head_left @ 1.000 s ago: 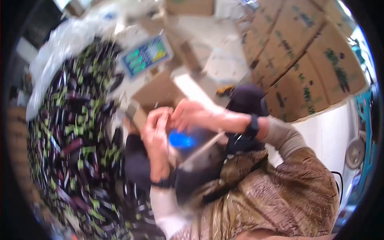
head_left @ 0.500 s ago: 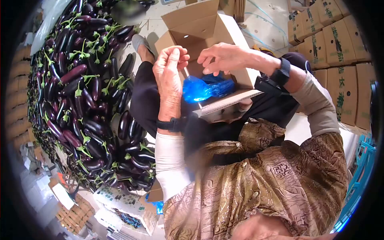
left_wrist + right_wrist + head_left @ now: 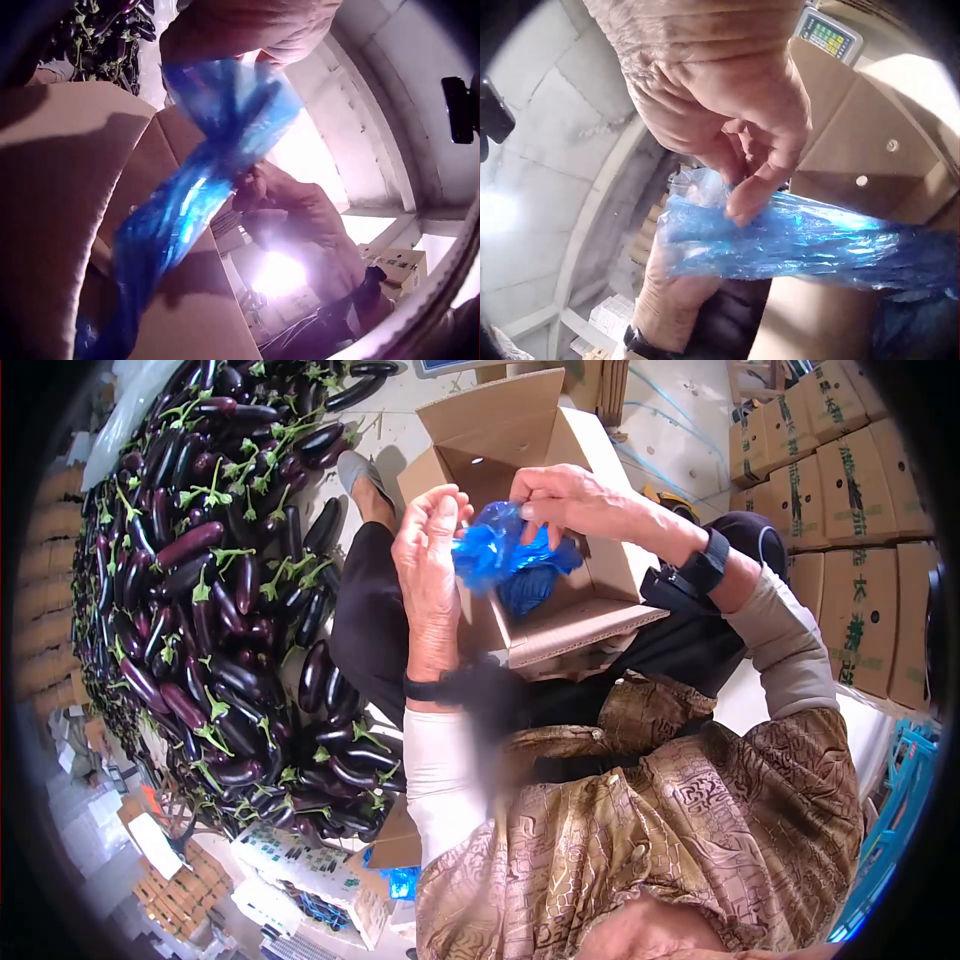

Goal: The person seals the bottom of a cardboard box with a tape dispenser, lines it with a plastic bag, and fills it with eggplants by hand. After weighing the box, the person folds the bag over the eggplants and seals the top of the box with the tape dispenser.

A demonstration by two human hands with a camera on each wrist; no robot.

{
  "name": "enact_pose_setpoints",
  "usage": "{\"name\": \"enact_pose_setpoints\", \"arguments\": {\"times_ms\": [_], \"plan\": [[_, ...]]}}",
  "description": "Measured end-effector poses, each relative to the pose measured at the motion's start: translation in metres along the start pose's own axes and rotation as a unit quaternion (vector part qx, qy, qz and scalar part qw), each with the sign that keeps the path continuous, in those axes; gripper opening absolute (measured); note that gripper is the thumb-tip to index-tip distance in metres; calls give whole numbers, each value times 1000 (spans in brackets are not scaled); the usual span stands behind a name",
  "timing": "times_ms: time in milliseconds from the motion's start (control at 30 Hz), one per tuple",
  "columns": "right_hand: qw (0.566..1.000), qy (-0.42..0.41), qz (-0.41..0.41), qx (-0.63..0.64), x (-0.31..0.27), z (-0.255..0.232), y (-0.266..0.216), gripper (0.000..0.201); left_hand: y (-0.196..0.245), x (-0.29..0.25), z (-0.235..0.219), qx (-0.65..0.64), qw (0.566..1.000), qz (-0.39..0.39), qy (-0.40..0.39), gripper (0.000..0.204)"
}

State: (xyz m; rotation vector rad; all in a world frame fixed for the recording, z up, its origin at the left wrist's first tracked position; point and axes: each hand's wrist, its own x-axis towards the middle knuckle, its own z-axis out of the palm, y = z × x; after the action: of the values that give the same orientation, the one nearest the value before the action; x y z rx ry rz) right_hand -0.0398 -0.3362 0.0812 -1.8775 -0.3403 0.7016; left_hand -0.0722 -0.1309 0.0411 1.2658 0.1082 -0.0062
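Observation:
A crinkled blue plastic bag (image 3: 525, 565) stretches between the two hands, over an open cardboard box (image 3: 575, 625). The left hand (image 3: 430, 555) holds its left end, thumb close to the fingers. At the other side the right hand (image 3: 580, 502) pinches the film between thumb and fingertips, which shows closely in the right wrist view (image 3: 739, 112). In the left wrist view the bag (image 3: 187, 202) looks gathered in the middle and fans out toward the left hand (image 3: 247, 34). Its lower part hangs down into the box.
A large heap of eggplants (image 3: 220, 620) covers the floor on the left. Stacked printed cartons (image 3: 850, 550) stand at the right, near a blue metal frame (image 3: 890, 810). The person's legs flank the box. A scale's keypad (image 3: 829, 37) shows beyond it.
The blue bag has risen from the box's near edge and now spans both hands. The right hand has come onto the film. One second ago the head view was blurred and turned more forward.

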Motion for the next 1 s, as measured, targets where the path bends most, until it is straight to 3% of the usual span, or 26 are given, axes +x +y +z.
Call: {"name": "enact_pose_setpoints", "arguments": {"times_ms": [100, 233, 400, 467, 533, 600, 767, 833, 933, 1000], "plan": [[998, 35, -52, -19, -10, -7, 5, 15, 10, -7, 5, 78, 994, -7, -80, 51], [995, 94, -45, 1, -20, -7, 9, 16, 11, -15, 9, 73, 987, -40, -138, 56], [987, 152, -44, 38, -30, -6, 9, 18, 2, -30, 11, -4, 979, 11, -206, 62], [983, 168, -46, 52, -32, -7, 9, 19, 8, -44, 19, 145, 989, 40, 2, 57], [976, 193, -46, 91, -37, -4, 6, 20, 8, -51, 15, 163, 980, 60, 91, 39], [978, 183, -55, 88, -41, -4, 4, 20, 17, -57, 11, 154, 987, 19, 49, 35], [985, 124, -88, 76, -48, -1, 2, 19, 25, -47, 31, 155, 986, 25, -48, 35], [974, 114, -175, 84, -43, 3, 5, 17, 31, -43, 40, 143, 986, 1, -83, 31], [982, 95, -147, 76, -54, -3, -4, 18, 25, -40, 51, 65, 995, 8, -82, 23], [979, 89, -123, 136, -61, -8, -5, 26, 20, -37, 55, 70, 994, 17, -80, 16]]}}
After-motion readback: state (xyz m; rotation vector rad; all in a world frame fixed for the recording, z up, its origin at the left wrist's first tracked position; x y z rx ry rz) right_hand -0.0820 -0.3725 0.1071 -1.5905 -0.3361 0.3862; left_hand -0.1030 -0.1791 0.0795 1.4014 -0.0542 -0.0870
